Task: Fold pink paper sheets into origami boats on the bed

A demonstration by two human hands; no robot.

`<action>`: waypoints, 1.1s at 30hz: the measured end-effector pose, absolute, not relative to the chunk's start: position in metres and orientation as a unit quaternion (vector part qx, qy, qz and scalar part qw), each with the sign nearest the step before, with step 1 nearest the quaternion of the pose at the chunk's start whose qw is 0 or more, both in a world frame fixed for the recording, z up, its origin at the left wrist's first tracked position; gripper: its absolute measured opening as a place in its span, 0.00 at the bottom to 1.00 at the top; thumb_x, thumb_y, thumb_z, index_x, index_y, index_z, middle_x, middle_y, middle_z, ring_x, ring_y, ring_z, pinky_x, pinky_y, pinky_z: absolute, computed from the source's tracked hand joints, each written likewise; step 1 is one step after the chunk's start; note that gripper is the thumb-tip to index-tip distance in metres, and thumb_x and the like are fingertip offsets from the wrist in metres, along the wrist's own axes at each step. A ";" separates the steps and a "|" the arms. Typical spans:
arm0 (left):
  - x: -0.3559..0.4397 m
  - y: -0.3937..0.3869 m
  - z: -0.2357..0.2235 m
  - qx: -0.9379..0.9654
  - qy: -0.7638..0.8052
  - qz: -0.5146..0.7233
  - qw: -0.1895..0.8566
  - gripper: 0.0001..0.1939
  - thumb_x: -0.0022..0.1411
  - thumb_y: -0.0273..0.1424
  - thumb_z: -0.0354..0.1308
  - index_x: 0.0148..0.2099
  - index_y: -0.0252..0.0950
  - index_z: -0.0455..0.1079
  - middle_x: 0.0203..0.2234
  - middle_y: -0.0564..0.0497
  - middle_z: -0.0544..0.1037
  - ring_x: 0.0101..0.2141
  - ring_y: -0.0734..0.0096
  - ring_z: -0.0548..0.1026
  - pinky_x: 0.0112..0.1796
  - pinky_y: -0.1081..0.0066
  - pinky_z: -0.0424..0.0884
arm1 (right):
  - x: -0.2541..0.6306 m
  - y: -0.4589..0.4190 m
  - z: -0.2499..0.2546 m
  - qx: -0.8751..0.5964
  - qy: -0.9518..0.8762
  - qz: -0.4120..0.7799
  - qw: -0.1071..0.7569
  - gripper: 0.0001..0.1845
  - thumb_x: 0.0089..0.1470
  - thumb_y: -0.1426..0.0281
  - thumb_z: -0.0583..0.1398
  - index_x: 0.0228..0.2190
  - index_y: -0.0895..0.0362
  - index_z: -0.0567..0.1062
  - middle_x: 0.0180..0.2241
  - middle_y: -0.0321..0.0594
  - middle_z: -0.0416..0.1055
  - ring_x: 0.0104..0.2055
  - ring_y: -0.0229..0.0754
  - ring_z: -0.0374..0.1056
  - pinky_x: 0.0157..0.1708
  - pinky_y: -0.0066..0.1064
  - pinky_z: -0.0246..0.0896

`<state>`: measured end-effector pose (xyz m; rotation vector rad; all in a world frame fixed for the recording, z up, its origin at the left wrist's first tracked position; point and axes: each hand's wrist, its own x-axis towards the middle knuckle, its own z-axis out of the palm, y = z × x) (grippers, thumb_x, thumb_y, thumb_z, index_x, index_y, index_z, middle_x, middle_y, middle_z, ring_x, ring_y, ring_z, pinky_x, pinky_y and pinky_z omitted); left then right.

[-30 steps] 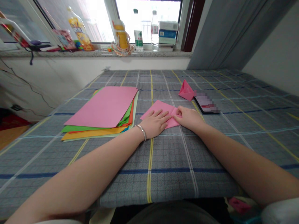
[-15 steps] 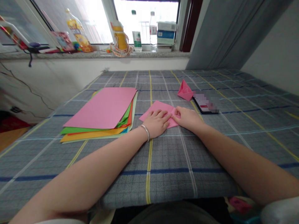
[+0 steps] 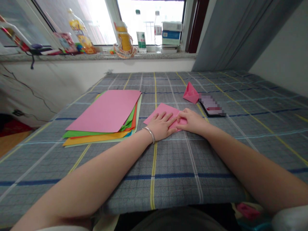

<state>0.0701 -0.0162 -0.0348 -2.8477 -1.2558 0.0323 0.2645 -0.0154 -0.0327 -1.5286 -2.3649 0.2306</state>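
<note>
A folded sheet of pink paper (image 3: 161,108) lies flat on the checked tablecloth in front of me. My left hand (image 3: 161,126) rests across it with the fingers spread, and a silver bangle circles that wrist. On the paper's right part, my right hand (image 3: 190,121) has its fingers bent, thumb and fingertips on the paper near my left fingertips. Some of the paper is hidden beneath both hands. Beyond my right hand stands a folded pink paper shape (image 3: 191,93) with pointed corners.
To the left lies a stack of coloured paper (image 3: 106,110), pink on top. A phone (image 3: 213,107) sits at the right beside the folded shape. Bottles, a yellow cup (image 3: 124,38) and boxes (image 3: 171,35) line the windowsill. A grey curtain (image 3: 231,32) hangs at back right.
My right thumb has shifted toward me along the paper, and its fingers have opened slightly apart. My left hand stays pressed on the paper, nearly unmoved.
</note>
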 end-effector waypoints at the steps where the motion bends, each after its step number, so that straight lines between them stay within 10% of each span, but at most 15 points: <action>1: 0.070 -0.016 -0.034 -0.914 -0.404 0.015 0.008 0.33 0.68 0.50 0.37 0.70 0.42 0.43 0.67 0.47 0.49 0.65 0.46 0.48 0.60 0.49 0.46 | 0.265 -0.014 -0.032 -0.538 -0.825 0.086 0.150 0.13 0.47 0.58 0.64 0.31 0.53 0.73 0.36 0.39 0.63 0.37 0.42 0.65 0.38 0.32 0.59; 33: 0.054 -0.004 -0.019 -0.921 -0.381 0.060 -0.048 0.36 0.63 0.47 0.50 0.69 0.44 0.46 0.68 0.42 0.45 0.66 0.44 0.40 0.61 0.47 0.42 | 0.288 -0.013 -0.003 -0.673 -0.731 0.078 -0.074 0.31 0.36 0.42 0.63 0.32 0.54 0.72 0.35 0.45 0.75 0.35 0.50 0.71 0.26 0.34 0.56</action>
